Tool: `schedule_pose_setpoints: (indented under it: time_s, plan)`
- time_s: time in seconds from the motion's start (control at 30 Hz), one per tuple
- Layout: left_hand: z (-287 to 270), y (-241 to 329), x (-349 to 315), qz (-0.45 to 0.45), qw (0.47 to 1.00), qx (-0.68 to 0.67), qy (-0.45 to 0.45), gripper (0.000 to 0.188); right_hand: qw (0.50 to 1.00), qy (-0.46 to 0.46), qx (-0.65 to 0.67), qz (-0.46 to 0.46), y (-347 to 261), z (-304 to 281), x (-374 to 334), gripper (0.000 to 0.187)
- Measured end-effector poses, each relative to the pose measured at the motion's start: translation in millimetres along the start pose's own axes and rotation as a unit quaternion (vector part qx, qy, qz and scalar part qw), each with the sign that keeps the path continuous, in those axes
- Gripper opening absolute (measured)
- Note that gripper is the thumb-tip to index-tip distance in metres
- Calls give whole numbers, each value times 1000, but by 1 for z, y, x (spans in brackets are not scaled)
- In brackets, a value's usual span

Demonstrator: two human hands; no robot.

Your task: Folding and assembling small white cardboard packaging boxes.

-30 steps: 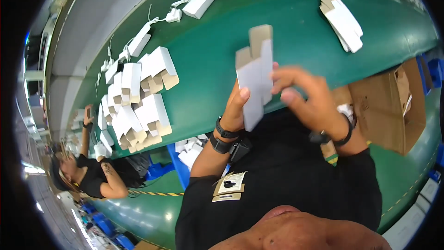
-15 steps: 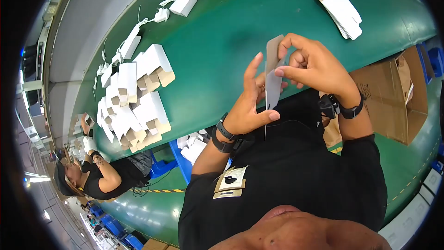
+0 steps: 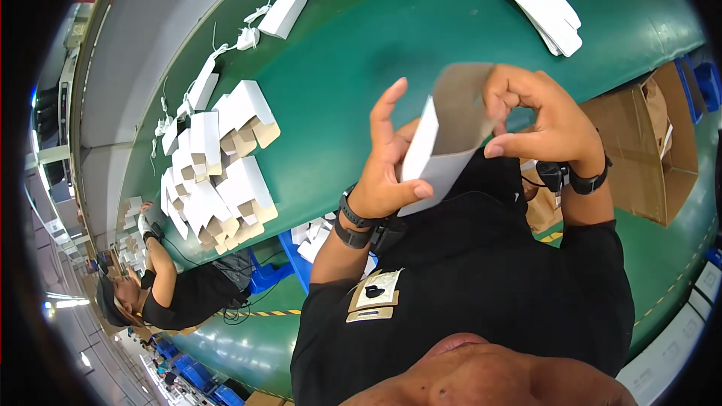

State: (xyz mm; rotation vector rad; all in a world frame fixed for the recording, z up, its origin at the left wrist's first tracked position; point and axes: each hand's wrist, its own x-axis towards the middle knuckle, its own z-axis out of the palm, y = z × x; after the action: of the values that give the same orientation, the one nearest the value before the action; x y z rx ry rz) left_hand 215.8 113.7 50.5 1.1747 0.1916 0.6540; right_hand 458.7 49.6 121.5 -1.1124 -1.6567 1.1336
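Observation:
A white cardboard carton (image 3: 432, 162), its inside greyish brown, is held over the near edge of the green table, partly opened into a box shape. My left hand (image 3: 387, 169) grips it from the left, the thumb on the near side and the index finger raised off it. On the right, my right hand (image 3: 545, 116) has curled fingers at the carton's open end, which is blurred by motion. Flat white cartons (image 3: 545, 7) lie stacked at the far right. To the left sits a pile of opened white cartons (image 3: 218, 173) with brown flaps.
White adapters with cables (image 3: 248, 37) and cartons line the table's (image 3: 353, 53) far left edge. A large brown cardboard box (image 3: 632, 150) stands at the right. Below the table edge is a blue bin (image 3: 293, 259) with white pieces. A co-worker (image 3: 177, 289) works at the left.
The carton has gone from nearly flat to opened out, and tilts to the right. My right hand has shifted slightly right and down. The co-worker's arm has moved.

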Motion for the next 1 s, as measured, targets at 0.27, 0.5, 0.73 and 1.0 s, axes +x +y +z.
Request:
schedule_pose_setpoints:
  time_s: [0.27,0.5,0.73,1.0]
  plan:
    - [-23,-12,-12,-7,966,259,17,86,983,176,-20,-47,31,48,0,46]
    - [7,-17,-10,-28,993,-31,114,74,982,185,0,-48,49,70,0,32]
    - [5,2,-3,29,992,-32,115,80,962,172,-90,-191,31,56,23,22]
    - [5,-10,-10,81,988,89,101,86,973,186,124,-48,27,62,18,13]
